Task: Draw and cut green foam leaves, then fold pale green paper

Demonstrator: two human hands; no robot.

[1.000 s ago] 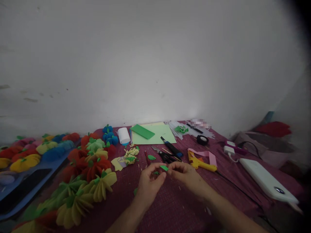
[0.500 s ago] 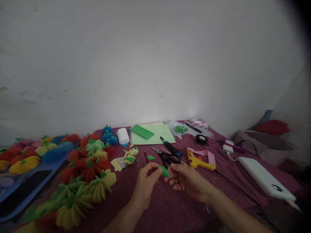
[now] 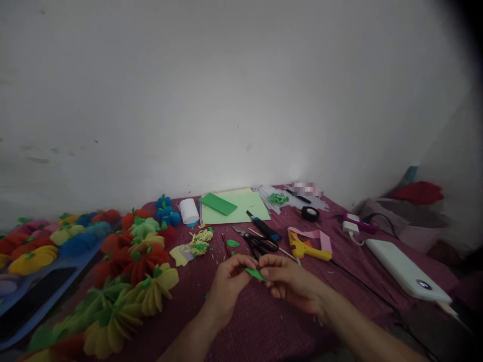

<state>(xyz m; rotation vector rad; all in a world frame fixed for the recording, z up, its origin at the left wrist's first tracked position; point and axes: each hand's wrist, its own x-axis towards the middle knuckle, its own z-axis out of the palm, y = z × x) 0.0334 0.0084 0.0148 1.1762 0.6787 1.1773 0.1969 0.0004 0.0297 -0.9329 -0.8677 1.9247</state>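
The right hand (image 3: 289, 281) had come in closer, and its fingers, which were loose beside the green leaf (image 3: 254, 274) half a second before, now pinched one end of it. The leaf had turned to lie flatter. The left hand (image 3: 231, 281) stayed at the other end. So the grip of each hand was closed on the leaf, thumb against finger, with one hand on each side. The leaf was up between the two hands, above the middle of the tabletop (image 3: 264, 327), which had a dark red cloth on it.

Just past the fingers lay black scissors (image 3: 260, 245), with another small leaf (image 3: 233, 243) and a red pencil (image 3: 226, 246) to their left. A blue and black cutter (image 3: 264, 227) lay just behind the scissors. Toward the right edge was a yellow glue gun (image 3: 311, 252) by a pink strip (image 3: 327, 242), and a round black tape measure (image 3: 310, 213) sat farther back. Near the far edge, a green strip (image 3: 219, 203) rested on pale green paper (image 3: 251, 208), beside a white roll (image 3: 188, 211). Lots of puffy paper shapes (image 3: 149, 259), red, yellow, green and blue, crowded the left side.
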